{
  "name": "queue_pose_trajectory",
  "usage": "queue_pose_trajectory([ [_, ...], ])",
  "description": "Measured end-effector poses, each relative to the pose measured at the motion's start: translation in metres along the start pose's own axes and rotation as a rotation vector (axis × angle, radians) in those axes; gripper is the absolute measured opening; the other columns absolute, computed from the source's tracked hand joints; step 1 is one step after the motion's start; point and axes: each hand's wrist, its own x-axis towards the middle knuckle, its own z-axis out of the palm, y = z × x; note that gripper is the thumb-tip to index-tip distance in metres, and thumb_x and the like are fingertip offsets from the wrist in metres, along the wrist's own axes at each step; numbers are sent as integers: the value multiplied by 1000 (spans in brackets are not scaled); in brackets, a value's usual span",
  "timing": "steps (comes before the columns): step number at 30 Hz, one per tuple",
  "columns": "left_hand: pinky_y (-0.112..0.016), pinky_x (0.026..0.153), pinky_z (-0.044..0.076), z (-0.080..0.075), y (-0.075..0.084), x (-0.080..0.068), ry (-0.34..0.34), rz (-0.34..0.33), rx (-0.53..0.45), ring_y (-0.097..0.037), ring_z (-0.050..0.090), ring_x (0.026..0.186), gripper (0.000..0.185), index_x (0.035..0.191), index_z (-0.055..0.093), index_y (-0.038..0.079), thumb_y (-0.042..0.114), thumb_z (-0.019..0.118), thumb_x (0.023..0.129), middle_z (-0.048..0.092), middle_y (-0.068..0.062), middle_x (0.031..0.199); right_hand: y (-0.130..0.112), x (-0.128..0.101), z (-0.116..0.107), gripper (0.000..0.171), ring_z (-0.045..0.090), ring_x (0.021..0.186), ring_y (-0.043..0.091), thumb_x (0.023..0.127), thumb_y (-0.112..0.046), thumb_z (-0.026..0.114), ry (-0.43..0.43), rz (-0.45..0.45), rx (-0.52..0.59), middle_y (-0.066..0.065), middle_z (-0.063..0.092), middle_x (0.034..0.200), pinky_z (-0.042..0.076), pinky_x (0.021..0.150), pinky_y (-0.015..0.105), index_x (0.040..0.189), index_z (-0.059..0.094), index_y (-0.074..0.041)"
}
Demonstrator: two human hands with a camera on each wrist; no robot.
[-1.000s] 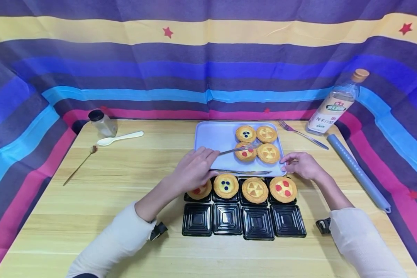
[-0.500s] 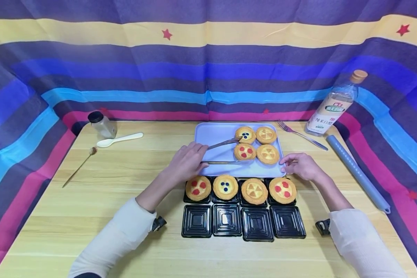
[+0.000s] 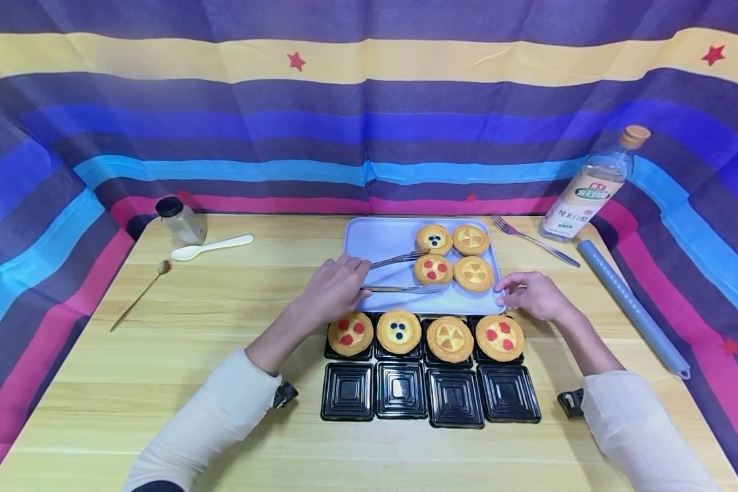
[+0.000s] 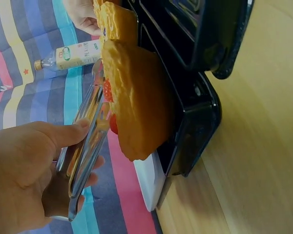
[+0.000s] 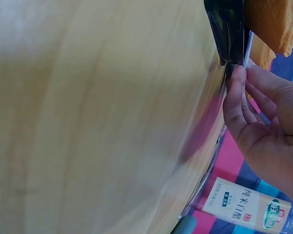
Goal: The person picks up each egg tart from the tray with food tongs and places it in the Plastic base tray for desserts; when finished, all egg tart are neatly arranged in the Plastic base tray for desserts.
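Note:
My left hand [image 3: 335, 290] grips a pair of metal tongs [image 4: 58, 195] with the thumb on one arm, its arms spread apart. Over the lilac tray [image 3: 375, 236], the upper tong tip reaches the strawberry-topped tart [image 3: 433, 269] near the blueberry-topped tart [image 3: 434, 239]. The lower arm passes in front of the strawberry one. Two tarts with triangle toppings, a far one [image 3: 471, 240] and a near one [image 3: 473, 273], sit to their right. My right hand [image 3: 531, 295] pinches the tray's front right corner between thumb and fingers.
Several black plastic boxes [image 3: 348, 391] stand in two rows before the tray; the far row bears tarts. A vinegar bottle [image 3: 581, 198], fork [image 3: 535, 239] and grey stick [image 3: 633, 304] lie or stand right. A jar [image 3: 184, 222], white spoon [image 3: 212, 246] and thin stick [image 3: 138, 301] are left.
My left hand has drawn left and slightly back with the tongs, uncovering the leftmost boxed tart. The upper tip moved to the blueberry tart, then down slightly. My right hand stays at the corner.

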Motion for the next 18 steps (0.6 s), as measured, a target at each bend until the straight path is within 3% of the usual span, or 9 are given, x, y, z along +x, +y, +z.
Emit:
queue_pose_trajectory([
  [18,-34,75,50,-1,0,-3,26,-2,-2,-23,57,95,47,124,56,4,34,65,89,65,-10,114,2,1,1,27,61,68,11,83,-11,70,6,-16,13,12,61,91,50,57,23,106,64,4],
])
